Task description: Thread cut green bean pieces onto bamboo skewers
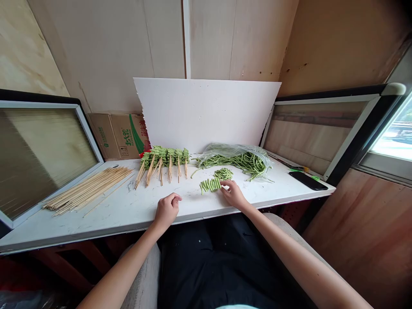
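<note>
In the head view, a row of short, pale-green cut bean pieces (210, 185), side by side, is in front of the clear plastic bag (225, 149), which holds long, thin green beans (236, 161). The right hand (232, 194), fingers narrowed, meets the row's end; whether gripping, I cannot tell. Left of the bag, the left hand (167, 209) curls closed, its inside hidden.

From afar, I'm seeing 1 white foam board (206, 111) standing upright, 1 printed cardboard box (116, 133) sitting partly behind it, and 1 black smartphone (308, 180) lying flat.
</note>
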Demonstrator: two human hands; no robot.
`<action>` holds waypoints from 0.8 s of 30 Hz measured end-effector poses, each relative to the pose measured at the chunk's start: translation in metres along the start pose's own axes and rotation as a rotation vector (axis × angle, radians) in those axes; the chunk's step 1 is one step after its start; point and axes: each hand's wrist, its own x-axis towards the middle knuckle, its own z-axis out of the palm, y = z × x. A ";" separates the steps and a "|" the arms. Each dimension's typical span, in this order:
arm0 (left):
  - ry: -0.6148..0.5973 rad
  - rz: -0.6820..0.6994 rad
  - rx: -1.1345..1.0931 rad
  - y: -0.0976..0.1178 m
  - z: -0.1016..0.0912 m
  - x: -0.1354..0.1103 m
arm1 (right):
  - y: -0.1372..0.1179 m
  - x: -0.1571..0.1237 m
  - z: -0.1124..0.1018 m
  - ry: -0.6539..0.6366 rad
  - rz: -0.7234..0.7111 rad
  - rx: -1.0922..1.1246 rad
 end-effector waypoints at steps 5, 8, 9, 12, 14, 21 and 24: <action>0.015 -0.006 -0.015 0.000 0.000 0.000 | 0.004 -0.005 0.006 -0.123 -0.218 -0.240; 0.011 -0.006 -0.020 0.001 0.000 0.001 | 0.005 -0.005 0.008 -0.139 -0.218 -0.305; 0.012 -0.005 -0.020 0.001 0.000 0.001 | 0.004 -0.005 0.007 -0.134 -0.212 -0.326; 0.013 -0.003 -0.018 0.000 0.000 0.000 | 0.001 -0.006 0.005 -0.096 -0.193 -0.390; 0.012 -0.003 -0.016 -0.001 0.001 0.000 | -0.001 -0.007 0.003 -0.059 -0.171 -0.400; 0.013 0.001 -0.016 -0.002 0.001 0.001 | 0.006 0.005 -0.009 0.038 0.176 0.207; 0.014 0.004 -0.016 -0.001 0.000 0.000 | 0.006 0.009 -0.009 0.019 0.321 0.531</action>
